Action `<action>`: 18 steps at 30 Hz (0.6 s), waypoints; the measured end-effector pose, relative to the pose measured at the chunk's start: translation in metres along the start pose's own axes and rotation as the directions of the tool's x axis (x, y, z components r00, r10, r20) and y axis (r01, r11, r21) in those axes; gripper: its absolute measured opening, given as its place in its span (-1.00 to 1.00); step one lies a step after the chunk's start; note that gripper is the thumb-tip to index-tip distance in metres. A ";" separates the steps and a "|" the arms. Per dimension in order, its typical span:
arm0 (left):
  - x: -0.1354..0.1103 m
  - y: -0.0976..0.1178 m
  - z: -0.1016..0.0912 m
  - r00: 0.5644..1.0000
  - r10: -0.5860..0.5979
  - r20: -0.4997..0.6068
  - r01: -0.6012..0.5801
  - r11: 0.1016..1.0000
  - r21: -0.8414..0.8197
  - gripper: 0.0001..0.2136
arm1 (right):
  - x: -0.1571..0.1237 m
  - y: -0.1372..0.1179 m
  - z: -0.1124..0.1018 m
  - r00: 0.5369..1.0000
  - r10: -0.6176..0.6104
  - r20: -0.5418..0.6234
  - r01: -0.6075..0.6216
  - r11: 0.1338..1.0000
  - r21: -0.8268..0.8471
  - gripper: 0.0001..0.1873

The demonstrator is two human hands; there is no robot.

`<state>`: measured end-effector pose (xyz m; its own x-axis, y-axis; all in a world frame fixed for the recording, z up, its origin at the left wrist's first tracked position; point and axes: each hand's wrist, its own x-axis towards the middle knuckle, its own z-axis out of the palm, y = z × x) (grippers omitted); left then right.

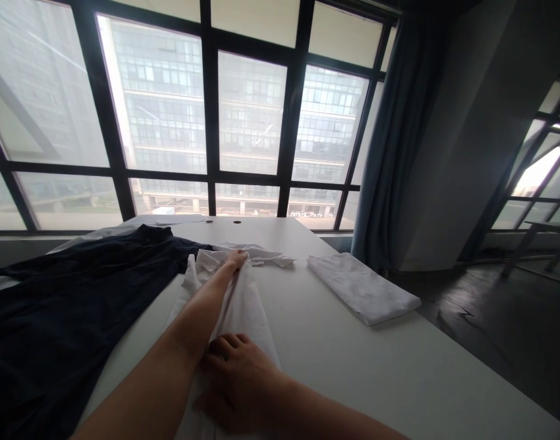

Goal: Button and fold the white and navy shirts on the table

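A white shirt (250,299) lies lengthwise on the white table, its far end bunched and a flap spread out to the right. My left hand (236,259) reaches far forward and pinches the cloth near that far end. Closer to me, my right hand (243,376) rests on the near part of the shirt with curled fingers gathered on the fabric, just beside my left forearm. The cloth under the right fingers is partly hidden and dim.
A dark navy garment (78,305) spreads over the table's left side, with pale cloth (101,232) behind it. To the right, a folded white cloth (362,287) lies near the edge of the table (334,366). Windows stand beyond, and a blue curtain (389,165) hangs at right.
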<state>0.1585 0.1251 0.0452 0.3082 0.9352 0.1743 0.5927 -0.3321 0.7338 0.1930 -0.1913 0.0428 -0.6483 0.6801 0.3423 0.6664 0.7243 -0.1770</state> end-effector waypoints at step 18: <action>-0.091 -0.014 -0.004 0.838 0.228 0.495 -0.497 0.693 0.523 -0.36 | 0.001 -0.007 -0.009 1.000 0.008 0.029 -0.007 0.999 -0.038 -0.55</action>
<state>0.1189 0.0456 0.0216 0.7620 0.6475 -0.0117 0.6462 -0.7591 0.0784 0.1913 -0.1967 0.0522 -0.6535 0.6887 0.3140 0.6843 0.7149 -0.1438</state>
